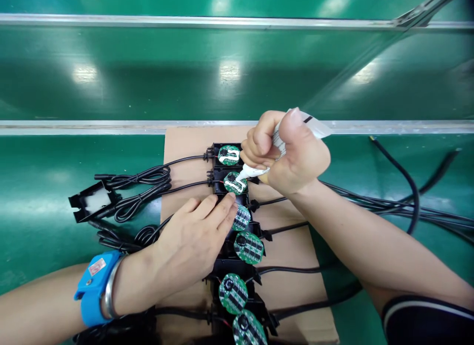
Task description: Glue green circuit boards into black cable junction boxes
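My right hand (289,152) is wrapped round a white tube (314,125), squeezing it with the nozzle pointing down to the left. The nozzle tip touches the second green round circuit board (235,183), where a line of white paste lies. The top board (228,155) also bears a white paste loop. My left hand (196,231) lies palm down with its fingers stretched, the fingertips at the lower edge of the second board and over part of the third board (241,217). Lower boards (249,247) show no white paste. The boards sit on black housings in a column.
Cardboard (188,147) lies beneath the housings on a green table (29,187). Coiled black cables (144,179) and a black bracket with a white patch (94,201) are at left. More black cables (403,174) run off to the right. A metal rail (92,127) crosses behind.
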`<action>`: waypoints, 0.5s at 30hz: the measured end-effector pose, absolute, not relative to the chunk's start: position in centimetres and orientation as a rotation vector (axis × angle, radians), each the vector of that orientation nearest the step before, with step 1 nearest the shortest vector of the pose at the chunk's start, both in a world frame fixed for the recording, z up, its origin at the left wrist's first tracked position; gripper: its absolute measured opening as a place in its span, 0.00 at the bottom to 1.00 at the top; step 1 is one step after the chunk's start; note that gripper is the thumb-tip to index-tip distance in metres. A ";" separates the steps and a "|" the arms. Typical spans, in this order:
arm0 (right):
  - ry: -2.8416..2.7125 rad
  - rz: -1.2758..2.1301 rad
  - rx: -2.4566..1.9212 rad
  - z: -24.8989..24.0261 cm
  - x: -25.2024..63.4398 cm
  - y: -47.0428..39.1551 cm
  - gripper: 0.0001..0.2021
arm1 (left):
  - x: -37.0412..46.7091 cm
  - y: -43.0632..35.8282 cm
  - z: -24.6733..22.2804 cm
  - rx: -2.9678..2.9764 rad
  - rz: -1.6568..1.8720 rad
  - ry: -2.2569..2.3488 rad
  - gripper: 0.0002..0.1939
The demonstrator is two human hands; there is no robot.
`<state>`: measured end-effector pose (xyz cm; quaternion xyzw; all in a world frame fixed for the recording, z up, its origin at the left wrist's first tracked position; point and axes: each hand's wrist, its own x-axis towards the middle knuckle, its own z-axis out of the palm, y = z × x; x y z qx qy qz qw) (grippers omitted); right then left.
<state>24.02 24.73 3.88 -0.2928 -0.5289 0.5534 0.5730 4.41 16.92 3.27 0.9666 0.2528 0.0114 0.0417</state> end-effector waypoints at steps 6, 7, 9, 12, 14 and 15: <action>-1.245 1.285 -0.739 4.6 24.9 24.2 0.26 | 3.9 16.2 3.8 2.959 0.028 0.759 0.30; -1.245 1.308 -0.727 5.1 25.1 23.7 0.25 | 3.7 15.8 4.0 2.958 0.038 0.730 0.30; -1.242 1.373 -0.695 6.1 25.3 22.3 0.24 | 3.2 14.8 4.5 2.942 0.036 0.651 0.30; -1.247 1.469 -0.662 7.0 24.7 20.1 0.25 | 2.8 13.6 4.8 2.899 -0.026 0.581 0.31; -1.267 1.493 -0.651 6.8 23.9 19.0 0.25 | 2.8 13.0 4.7 2.884 -0.080 0.597 0.32; -1.274 1.483 -0.660 6.5 23.4 18.7 0.25 | 2.8 12.8 4.6 2.884 -0.105 0.607 0.33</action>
